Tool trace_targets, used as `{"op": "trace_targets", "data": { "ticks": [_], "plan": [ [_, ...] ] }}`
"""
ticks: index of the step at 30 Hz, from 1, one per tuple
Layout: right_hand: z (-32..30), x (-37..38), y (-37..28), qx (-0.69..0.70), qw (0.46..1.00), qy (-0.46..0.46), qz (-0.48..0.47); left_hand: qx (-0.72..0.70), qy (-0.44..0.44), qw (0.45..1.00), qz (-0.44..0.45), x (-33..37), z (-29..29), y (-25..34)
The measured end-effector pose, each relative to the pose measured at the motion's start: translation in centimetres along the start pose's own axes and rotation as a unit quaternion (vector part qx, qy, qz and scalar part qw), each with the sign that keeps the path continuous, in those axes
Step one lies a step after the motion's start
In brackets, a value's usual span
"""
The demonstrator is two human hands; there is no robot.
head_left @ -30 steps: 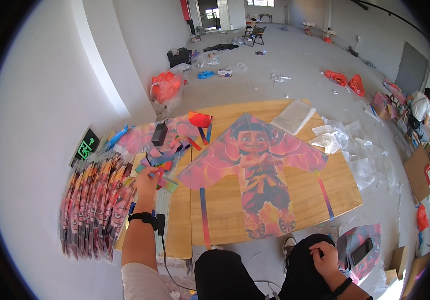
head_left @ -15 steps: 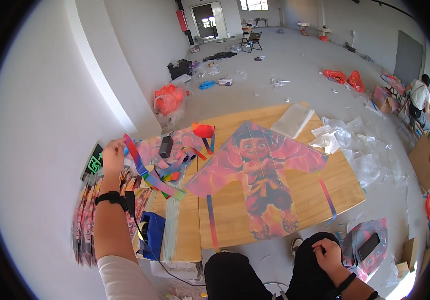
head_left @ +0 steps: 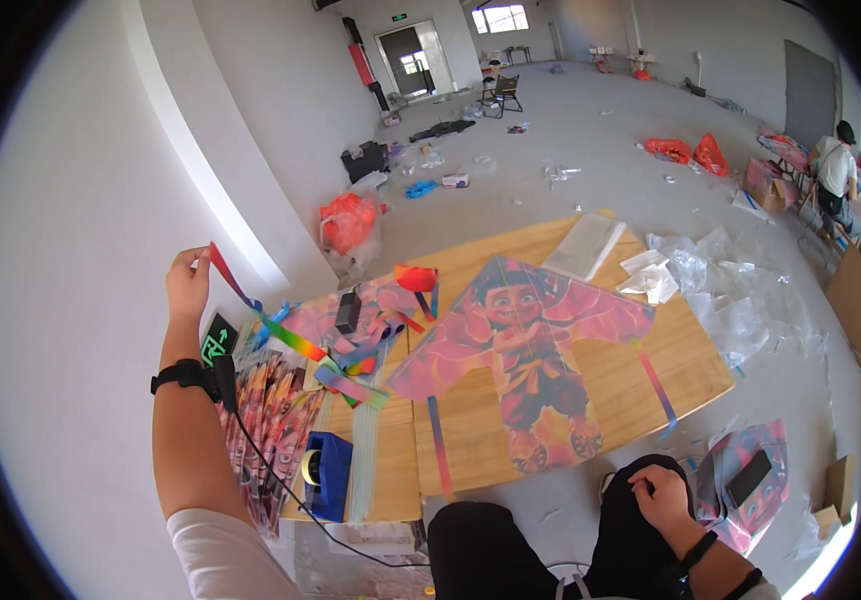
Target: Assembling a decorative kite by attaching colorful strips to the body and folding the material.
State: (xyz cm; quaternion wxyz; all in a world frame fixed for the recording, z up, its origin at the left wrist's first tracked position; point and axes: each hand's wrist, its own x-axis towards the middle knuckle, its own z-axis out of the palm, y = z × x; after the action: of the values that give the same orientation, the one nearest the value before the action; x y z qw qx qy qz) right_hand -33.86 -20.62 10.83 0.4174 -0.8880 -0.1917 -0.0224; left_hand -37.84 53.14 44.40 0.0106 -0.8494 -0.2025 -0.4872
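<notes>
Raised over the table's left end, my left hand (head_left: 188, 285) pinches one end of a long rainbow ribbon (head_left: 296, 342). The ribbon slants down to a tangle of coloured ribbons on the table. A pink kite (head_left: 531, 335) printed with a cartoon child lies flat on the wooden table (head_left: 686, 375). Ribbon tails hang from it, a left one (head_left: 438, 440) and a right one (head_left: 657, 385). My right hand (head_left: 659, 493) rests on my right knee, fingers curled, with nothing visible in them.
A blue tape dispenser (head_left: 329, 478), thin pale rods (head_left: 365, 465) and a stack of folded printed kites (head_left: 266, 430) crowd the left side. A black block (head_left: 348, 312) sits behind them. Clear sleeves (head_left: 586, 245) lie at the far edge. A phone (head_left: 749, 478) rests at lower right. Another person (head_left: 835, 175) works far right.
My left hand has moved left and up, drawing the ribbon out longer and straighter. The view has shifted slightly. My right hand stays on the knee.
</notes>
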Motion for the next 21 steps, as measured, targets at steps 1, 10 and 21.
{"op": "trace_targets", "data": {
  "ticks": [1, 10, 21],
  "plan": [
    [-0.2, -0.2, -0.1, 0.004, 1.0, 0.0, 0.009, 0.015, -0.036, 0.997, -0.062, 0.2, -0.9, 1.6],
    [-0.2, -1.1, 0.2, 0.004, 1.0, 0.003, -0.017, -0.029, -0.102, 0.994, -0.034, -2.1, -5.1, 4.2],
    [-0.2, -1.7, 2.6, 0.04, 0.999, 0.009, 0.003, -0.121, -0.401, 0.887, -0.195, -18.2, -0.3, -7.0]
  ]
}}
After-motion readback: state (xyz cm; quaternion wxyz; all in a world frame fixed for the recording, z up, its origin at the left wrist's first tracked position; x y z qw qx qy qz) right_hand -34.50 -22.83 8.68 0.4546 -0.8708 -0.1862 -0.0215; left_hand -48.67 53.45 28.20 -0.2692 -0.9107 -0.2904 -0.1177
